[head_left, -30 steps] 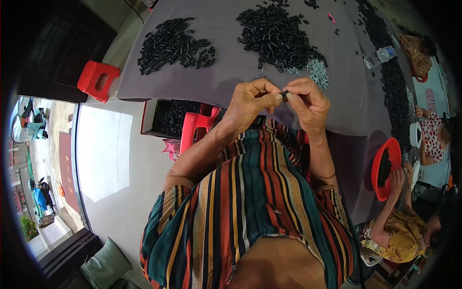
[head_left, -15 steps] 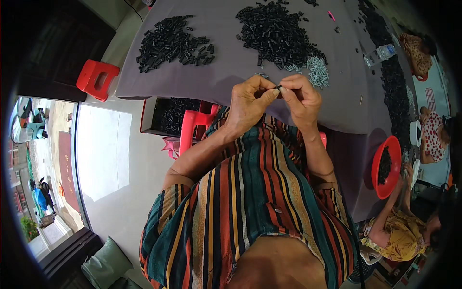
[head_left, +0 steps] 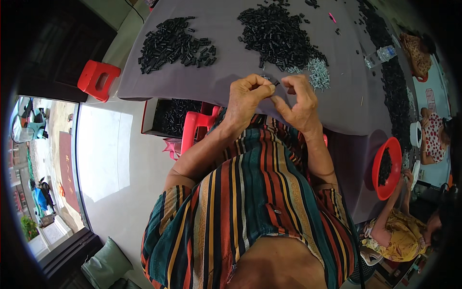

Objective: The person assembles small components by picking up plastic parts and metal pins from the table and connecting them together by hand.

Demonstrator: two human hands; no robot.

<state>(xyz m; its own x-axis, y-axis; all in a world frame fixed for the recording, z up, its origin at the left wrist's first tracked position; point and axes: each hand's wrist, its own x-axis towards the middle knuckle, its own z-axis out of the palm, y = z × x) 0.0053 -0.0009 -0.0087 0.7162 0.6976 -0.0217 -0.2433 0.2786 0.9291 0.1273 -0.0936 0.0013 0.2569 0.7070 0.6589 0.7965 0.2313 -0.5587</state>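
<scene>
Over the near edge of the table, my left hand [head_left: 248, 98] pinches a small black cylindrical piece [head_left: 275, 83] between thumb and fingertips. Just to its right, my right hand [head_left: 299, 101] has its thumb and fingers apart, with nothing visible between them. Beyond my hands lies a large heap of black cylindrical pieces [head_left: 276, 36]. At its near right sits a pile of small pale grey screw-like parts [head_left: 318, 74]. A second heap of black pieces [head_left: 173, 41] spreads over the table's left part.
Below the table's near edge stands a box of black pieces [head_left: 174, 115] beside a red stool [head_left: 192, 127]. Another red stool [head_left: 98, 79] is at the left. Rightward are a red basin [head_left: 387, 168], a clear plastic bottle [head_left: 380, 56] and several people seated nearby.
My right hand has let go of the small black piece and drawn slightly back, its fingers spreading. The left hand keeps the piece in its pinch.
</scene>
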